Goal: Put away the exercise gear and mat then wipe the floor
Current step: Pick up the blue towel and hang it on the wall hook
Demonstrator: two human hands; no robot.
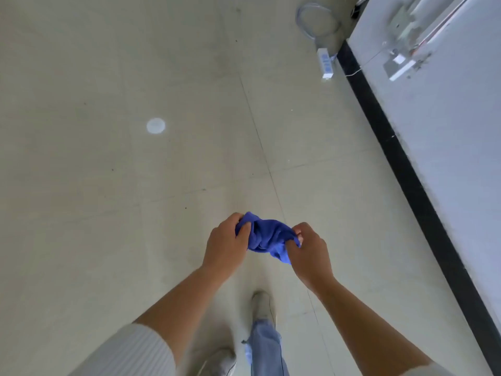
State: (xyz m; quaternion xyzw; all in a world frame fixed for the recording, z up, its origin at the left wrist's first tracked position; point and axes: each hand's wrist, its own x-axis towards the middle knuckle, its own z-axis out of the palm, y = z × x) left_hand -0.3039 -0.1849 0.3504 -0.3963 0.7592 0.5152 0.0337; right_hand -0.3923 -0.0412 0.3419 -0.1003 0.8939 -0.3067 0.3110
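Both hands grasp a crumpled blue cloth (pixel 267 238) in the air above the pale tiled floor (pixel 135 185): left hand (pixel 226 246) bunching one end, right hand (pixel 309 249) pinching the other. Better to fold it flat into a pad before kneeling to wipe.

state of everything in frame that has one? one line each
blue cloth: bunched up, held in the air between both hands, off the floor
left hand: fingers curled round the cloth's left end
right hand: pinches the cloth's right end
floor: dark specks, not being wiped
power strip: lying flat by the black baseboard
coiled tube: looped on the floor
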